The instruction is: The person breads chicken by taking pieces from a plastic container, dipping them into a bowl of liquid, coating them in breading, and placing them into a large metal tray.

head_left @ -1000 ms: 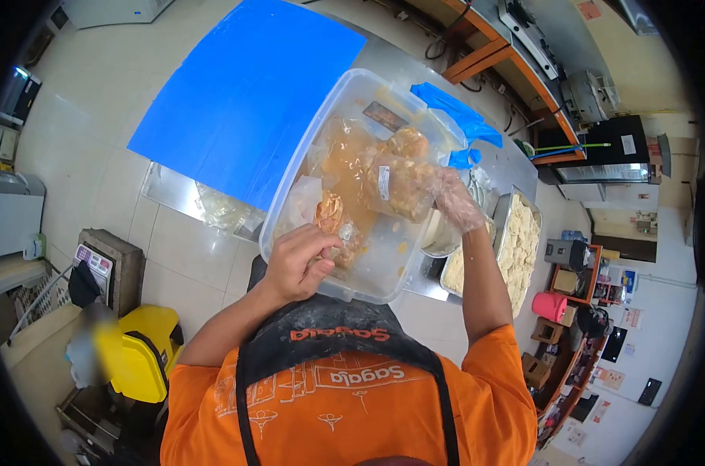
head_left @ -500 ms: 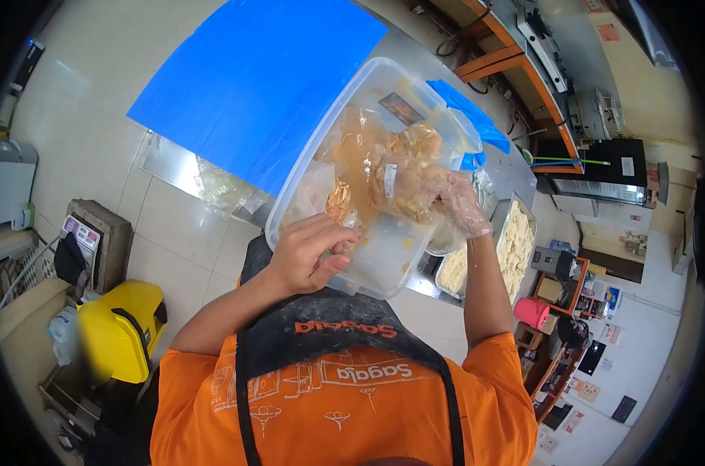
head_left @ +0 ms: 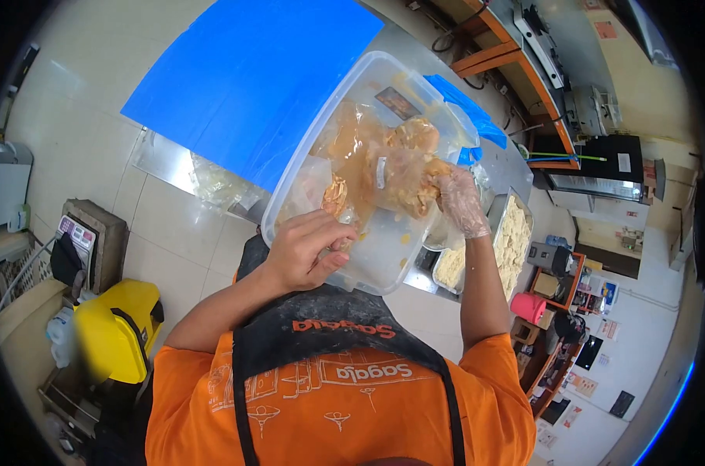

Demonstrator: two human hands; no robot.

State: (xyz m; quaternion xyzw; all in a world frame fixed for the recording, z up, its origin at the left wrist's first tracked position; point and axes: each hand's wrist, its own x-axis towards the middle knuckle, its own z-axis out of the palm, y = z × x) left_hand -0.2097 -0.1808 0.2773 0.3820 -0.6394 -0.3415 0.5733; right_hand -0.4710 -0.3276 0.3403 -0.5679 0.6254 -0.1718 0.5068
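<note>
A translucent plastic tub (head_left: pixel 379 268) holds clear bags with brownish liquid and pieces that look like marinated meat. My left hand (head_left: pixel 309 247), bare, is over the near left side of the tub, its fingers closed on the edge of a clear plastic bag (head_left: pixel 334 194). My right hand (head_left: pixel 463 203) wears a clear plastic glove and grips a piece of meat (head_left: pixel 431 185) at the mouth of a second, labelled bag (head_left: pixel 395 180). Another meat piece (head_left: pixel 417 133) lies just beyond it in the tub.
A blue board (head_left: pixel 251 85) lies beyond the tub on the left. Metal trays of pale flour-like matter (head_left: pixel 514 241) stand to the right. A blue bag (head_left: pixel 473 113) is at the tub's far right. A yellow bin (head_left: pixel 127 330) stands at lower left.
My gloved right hand has turned and drawn up slightly, and more of the meat piece shows at its fingers. My left hand has hardly moved.
</note>
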